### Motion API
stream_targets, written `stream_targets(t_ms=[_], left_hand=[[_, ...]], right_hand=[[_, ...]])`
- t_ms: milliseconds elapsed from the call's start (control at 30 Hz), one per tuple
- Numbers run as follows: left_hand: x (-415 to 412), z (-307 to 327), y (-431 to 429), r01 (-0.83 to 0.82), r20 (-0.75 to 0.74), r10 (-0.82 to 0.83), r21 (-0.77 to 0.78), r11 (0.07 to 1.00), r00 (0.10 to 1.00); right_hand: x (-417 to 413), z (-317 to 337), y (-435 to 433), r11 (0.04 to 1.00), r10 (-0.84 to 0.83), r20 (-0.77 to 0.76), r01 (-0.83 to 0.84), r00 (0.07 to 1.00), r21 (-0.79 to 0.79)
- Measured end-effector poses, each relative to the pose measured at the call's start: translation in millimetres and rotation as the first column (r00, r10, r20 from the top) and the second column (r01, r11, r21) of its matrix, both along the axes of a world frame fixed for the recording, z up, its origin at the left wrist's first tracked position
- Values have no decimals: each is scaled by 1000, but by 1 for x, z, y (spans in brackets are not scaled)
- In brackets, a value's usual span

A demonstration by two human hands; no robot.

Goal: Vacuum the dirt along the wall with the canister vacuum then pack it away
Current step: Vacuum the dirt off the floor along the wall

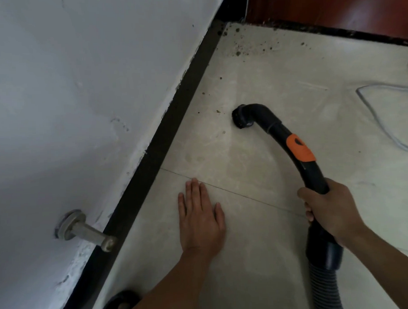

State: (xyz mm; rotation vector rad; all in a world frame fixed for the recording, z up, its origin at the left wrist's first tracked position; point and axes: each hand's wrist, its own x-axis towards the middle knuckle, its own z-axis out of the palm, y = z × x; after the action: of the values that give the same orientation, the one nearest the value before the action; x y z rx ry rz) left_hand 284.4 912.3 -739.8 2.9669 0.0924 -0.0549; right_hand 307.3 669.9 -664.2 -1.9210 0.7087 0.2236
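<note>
Wall (69, 89): white plaster on the left, scuffed and chipped along its lower edge.
Skirting (174, 123): dark strip running from near left to the far corner.
Floor (253, 60): pale glossy tiles, one thin grout line.
Door stop (83, 230): metal, on the wall, near left.
Far right: reddish-brown wood surface (343, 3).

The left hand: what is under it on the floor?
The left hand lies flat on the pale floor tile, fingers reaching a thin grout line. No dirt shows around it; the specks lie farther along the wall. What sits directly beneath the palm is covered.
</note>
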Motion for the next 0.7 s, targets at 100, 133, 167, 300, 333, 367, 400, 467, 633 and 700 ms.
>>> stream_targets(t_ms=[100,133,167,300,333,367,400,467,633,700], left_hand=[[0,-1,0,1,-3,-1,2,1000,1000],[1,-1,0,1,-3,-1,4,1000,1000],[1,-1,0,2,-1,-2,6,1000,1000],[0,-1,1,7,10,-7,1,1000,1000],[-1,-1,1,7,9,-7,1,1000,1000],[0,-1,1,6,8,-6,-1,1000,1000],[0,-1,1,5,5,-5,-3,1000,1000],[0,0,0,2,4,-2,-10,1000,1000],[0,0,0,9,6,-9,-16,1000,1000],[1,-1,0,9,3,-9,-15,1000,1000]], right_hand=[[22,-4,5,999,-41,12,41,999,20],[33,-4,7,998,-66,26,65,997,25],[44,-4,10,997,-75,39,74,996,27],[60,2,25,998,45,55,-43,997,-46],[54,4,29,994,85,48,-81,995,-72],[45,5,32,989,118,35,-114,992,-99],[36,6,35,983,145,21,-142,989,-118],[25,5,37,977,171,5,-169,985,-127],[54,0,40,992,94,43,-90,995,-93],[61,-2,52,983,138,47,-131,989,-127]])
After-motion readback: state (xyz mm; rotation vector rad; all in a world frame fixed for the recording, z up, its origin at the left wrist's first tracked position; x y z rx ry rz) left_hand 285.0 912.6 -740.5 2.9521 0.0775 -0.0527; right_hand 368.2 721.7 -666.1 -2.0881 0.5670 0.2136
